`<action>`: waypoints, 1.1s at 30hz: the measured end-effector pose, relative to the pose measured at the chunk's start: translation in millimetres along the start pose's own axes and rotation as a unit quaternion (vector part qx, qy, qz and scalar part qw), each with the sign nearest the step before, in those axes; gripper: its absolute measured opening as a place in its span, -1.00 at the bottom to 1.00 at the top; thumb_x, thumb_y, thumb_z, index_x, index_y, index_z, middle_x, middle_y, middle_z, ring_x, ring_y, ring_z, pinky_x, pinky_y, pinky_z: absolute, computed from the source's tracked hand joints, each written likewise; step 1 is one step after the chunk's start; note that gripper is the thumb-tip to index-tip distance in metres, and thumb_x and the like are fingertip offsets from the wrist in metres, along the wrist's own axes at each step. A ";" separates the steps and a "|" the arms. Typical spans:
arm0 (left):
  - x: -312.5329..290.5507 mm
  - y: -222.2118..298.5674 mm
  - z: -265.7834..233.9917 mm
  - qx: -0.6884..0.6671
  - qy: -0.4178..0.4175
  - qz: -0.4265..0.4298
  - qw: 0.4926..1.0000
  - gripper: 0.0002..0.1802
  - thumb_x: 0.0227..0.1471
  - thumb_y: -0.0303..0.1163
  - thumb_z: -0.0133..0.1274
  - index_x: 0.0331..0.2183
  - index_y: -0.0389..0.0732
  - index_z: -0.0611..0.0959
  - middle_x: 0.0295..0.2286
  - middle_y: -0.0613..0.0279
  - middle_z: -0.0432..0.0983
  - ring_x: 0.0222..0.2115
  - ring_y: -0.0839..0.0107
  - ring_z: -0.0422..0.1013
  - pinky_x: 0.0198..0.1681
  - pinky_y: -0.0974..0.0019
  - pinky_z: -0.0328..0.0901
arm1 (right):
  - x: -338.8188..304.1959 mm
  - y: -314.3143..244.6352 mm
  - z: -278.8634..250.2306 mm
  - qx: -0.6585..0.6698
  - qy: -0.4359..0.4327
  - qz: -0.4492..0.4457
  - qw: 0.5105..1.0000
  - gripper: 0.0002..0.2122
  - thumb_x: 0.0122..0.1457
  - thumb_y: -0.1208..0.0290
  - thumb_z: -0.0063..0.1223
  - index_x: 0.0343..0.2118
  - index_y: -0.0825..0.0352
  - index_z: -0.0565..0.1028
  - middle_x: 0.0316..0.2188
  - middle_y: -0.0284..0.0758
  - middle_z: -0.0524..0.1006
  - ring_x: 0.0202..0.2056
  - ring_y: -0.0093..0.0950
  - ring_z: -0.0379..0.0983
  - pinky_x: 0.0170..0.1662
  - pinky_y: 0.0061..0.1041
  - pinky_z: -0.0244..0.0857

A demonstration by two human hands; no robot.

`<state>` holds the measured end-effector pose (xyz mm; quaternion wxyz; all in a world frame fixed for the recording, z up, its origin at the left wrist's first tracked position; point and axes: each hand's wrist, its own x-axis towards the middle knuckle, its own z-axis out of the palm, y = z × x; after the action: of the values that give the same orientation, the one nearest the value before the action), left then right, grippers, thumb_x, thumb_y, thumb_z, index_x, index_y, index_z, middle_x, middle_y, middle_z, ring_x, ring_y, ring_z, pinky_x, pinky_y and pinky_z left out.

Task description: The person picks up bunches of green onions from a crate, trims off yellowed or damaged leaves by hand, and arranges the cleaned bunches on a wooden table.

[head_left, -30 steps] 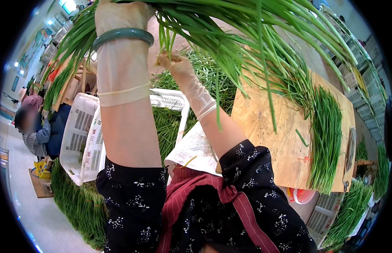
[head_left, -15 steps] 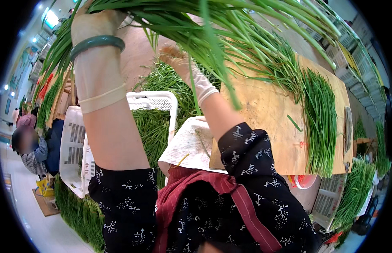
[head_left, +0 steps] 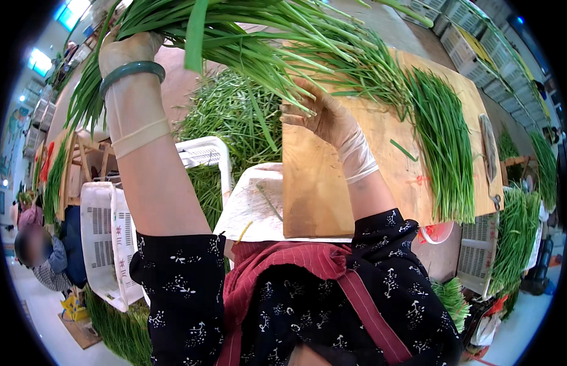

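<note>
A long bunch of garlic chives (head_left: 247, 36) hangs across the top of the view, leaves to the left and pale stem ends to the right. My left hand (head_left: 132, 50), with a green bangle at its wrist, is closed around its leafy part. My right hand (head_left: 325, 116), in a thin pale glove, is just under the stem ends, fingers curved and apart; whether they touch the stems I cannot tell. Under it lies a wooden board (head_left: 332, 195). More chives (head_left: 442, 146) are laid in a bundle along the board's right side.
Loose green leaves (head_left: 228, 110) are heaped beyond a white crate (head_left: 100, 238) on the left. A white cloth (head_left: 253, 201) lies over my lap. A small bucket (head_left: 441, 232) and chive-filled crates (head_left: 475, 244) stand right. Another person (head_left: 45, 256) sits at far left.
My right hand has moved from the loose heap to the right, up to the stem ends over the board. The left hand still grips the bunch, slightly shifted left.
</note>
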<state>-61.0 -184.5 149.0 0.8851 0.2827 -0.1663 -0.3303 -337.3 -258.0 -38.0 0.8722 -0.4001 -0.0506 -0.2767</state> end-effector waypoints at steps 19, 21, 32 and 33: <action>-9.7 60.1 -43.7 0.269 0.037 0.199 0.942 -0.63 0.04 -0.50 -0.25 -0.05 -0.29 0.25 -0.10 -0.02 0.29 -0.11 0.29 0.28 -0.07 0.22 0.24 | 12.4 -0.5 -2.8 -0.606 0.067 0.289 0.738 -0.70 0.03 0.32 0.06 -0.17 0.33 0.45 -0.20 -0.35 0.47 -0.14 -0.53 0.35 -0.06 -0.56 0.18; 2.9 63.4 -62.6 0.305 0.022 0.247 0.920 -0.60 -0.02 -0.63 -0.21 -0.07 -0.36 0.25 -0.16 -0.17 0.31 -0.19 0.20 0.33 -0.15 0.21 0.31 | 13.8 10.3 -18.1 -0.565 0.114 0.136 0.806 -0.68 0.03 0.31 0.06 -0.15 0.32 0.44 -0.21 -0.29 0.48 -0.15 -0.52 0.35 -0.05 -0.57 0.18; -30.4 63.9 -107.2 0.351 0.059 0.266 0.896 -0.60 -0.05 -0.71 -0.23 -0.08 -0.44 0.25 -0.20 -0.15 0.33 -0.24 0.20 0.37 -0.19 0.23 0.35 | 102.7 -43.5 63.5 -0.363 0.079 -0.071 0.926 -0.66 0.00 0.52 0.03 -0.10 0.42 0.39 -0.16 -0.20 0.45 -0.19 -0.49 0.39 -0.08 -0.61 0.24; -39.1 63.9 -111.0 0.384 0.054 0.278 0.879 -0.61 -0.03 -0.67 -0.24 -0.08 -0.44 0.24 -0.18 -0.15 0.32 -0.24 0.20 0.36 -0.20 0.23 0.35 | 103.9 -38.0 67.8 -0.349 0.077 -0.072 0.931 -0.66 0.00 0.54 0.03 -0.11 0.44 0.38 -0.17 -0.20 0.45 -0.20 -0.50 0.39 -0.09 -0.62 0.24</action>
<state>-4.7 -74.9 96.7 0.7704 0.5596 -0.3033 0.0350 -260.7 -274.7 65.5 0.6561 -0.6522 0.0878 -0.3694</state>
